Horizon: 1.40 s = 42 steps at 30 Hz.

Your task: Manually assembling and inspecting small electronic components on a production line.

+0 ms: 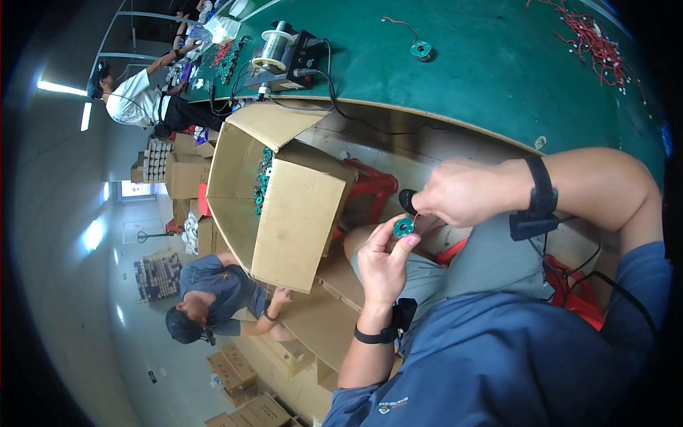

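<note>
My left hand (384, 265) holds a small green ring-shaped coil (404, 228) up by its rim between thumb and fingertips, over my lap. My right hand (461, 192) comes in from the right just above it, fingers closed and pinching a thin wire lead that runs down to the coil. A small black object (407, 201) shows at the right hand's fingertips; what it is cannot be told. Both wrists wear black bands.
An open cardboard box (292, 213) holding green coils stands left of my knees, beside a red stool (373, 186). The green table (498, 85) carries a wire spool machine (284, 50), another coil (421, 50) and red wires (597, 43). Two people (213, 299) (135, 99) work nearby among cartons.
</note>
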### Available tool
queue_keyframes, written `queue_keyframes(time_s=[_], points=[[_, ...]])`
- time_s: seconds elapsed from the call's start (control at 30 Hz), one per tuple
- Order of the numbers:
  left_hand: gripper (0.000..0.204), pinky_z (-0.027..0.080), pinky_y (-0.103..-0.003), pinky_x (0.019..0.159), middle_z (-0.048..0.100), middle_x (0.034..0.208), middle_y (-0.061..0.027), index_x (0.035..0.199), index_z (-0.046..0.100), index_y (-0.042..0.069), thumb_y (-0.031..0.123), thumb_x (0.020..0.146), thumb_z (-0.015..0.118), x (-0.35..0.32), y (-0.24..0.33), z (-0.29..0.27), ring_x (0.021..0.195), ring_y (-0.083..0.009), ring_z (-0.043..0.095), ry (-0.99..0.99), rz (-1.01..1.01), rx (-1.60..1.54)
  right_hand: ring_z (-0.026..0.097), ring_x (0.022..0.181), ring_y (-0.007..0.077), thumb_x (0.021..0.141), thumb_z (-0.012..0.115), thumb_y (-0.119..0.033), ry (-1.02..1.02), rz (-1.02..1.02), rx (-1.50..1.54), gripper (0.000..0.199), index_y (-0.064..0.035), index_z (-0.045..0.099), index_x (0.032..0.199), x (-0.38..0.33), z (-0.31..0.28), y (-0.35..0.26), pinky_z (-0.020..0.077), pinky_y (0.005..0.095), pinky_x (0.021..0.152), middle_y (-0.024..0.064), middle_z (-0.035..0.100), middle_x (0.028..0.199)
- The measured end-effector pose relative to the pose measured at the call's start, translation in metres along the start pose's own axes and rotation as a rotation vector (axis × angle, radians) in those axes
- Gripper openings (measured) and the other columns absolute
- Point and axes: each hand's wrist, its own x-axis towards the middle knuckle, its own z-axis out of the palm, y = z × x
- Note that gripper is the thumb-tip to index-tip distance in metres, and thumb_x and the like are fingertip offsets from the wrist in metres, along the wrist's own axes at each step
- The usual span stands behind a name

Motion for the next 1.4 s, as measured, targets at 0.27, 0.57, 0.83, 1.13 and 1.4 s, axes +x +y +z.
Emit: queue_keyframes(time_s=[0.27,0.57,0.83,1.13,1.4], points=[[0.033,0.051,-0.022,0.076,0.068,0.095,-0.0007,0.117,0.07,0.0,0.007,0.086,0.078,0.001,-0.002,-0.002,0.083,-0.0068,0.063,0.002,-0.016,0.01,0.063,0.063,0.0391,0.086,0.06,-0.014,0.042,-0.06,0.138,0.012,-0.0063,0.061,0.077,-0.002,0.006,-0.006,0.0474,0.0491,0.056,0.0163,0.062,0.065],[0.032,0.048,-0.021,0.071,0.066,0.091,0.0001,0.116,0.071,0.001,0.009,0.086,0.078,-0.001,0.0,-0.001,0.077,-0.0055,0.059,0.015,-0.021,-0.025,0.064,0.065,0.0394,0.083,0.062,-0.014,-0.047,-0.036,0.132,0.012,-0.0052,0.061,0.074,-0.003,-0.002,-0.016,0.0479,0.0496,0.058,0.0184,0.064,0.068],[0.033,0.052,-0.024,0.08,0.07,0.098,-0.0027,0.118,0.069,-0.002,0.007,0.087,0.076,0.0,0.007,-0.003,0.088,-0.0082,0.063,-0.019,-0.022,0.088,0.064,0.067,0.0395,0.082,0.062,-0.015,-0.052,-0.085,0.226,0.012,-0.0062,0.063,0.075,-0.003,0.007,-0.014,0.0482,0.0498,0.058,0.0179,0.064,0.067],[0.033,0.049,-0.022,0.071,0.067,0.089,-0.0001,0.115,0.071,0.002,0.009,0.084,0.08,-0.002,0.005,0.0,0.077,-0.0052,0.06,0.013,-0.006,-0.024,0.063,0.064,0.0398,0.081,0.062,-0.016,0.034,-0.091,0.339,0.014,-0.0048,0.061,0.073,-0.002,0.003,-0.01,0.0475,0.0498,0.056,0.0187,0.063,0.066],[0.032,0.05,-0.022,0.079,0.07,0.096,-0.0012,0.119,0.069,-0.002,0.006,0.089,0.074,-0.001,0.01,-0.003,0.087,-0.0063,0.061,-0.014,-0.007,0.013,0.064,0.067,0.0403,0.086,0.06,-0.013,0.096,-0.062,0.302,0.013,-0.0044,0.063,0.077,0.004,-0.003,-0.008,0.0484,0.0507,0.06,0.0185,0.065,0.069]])
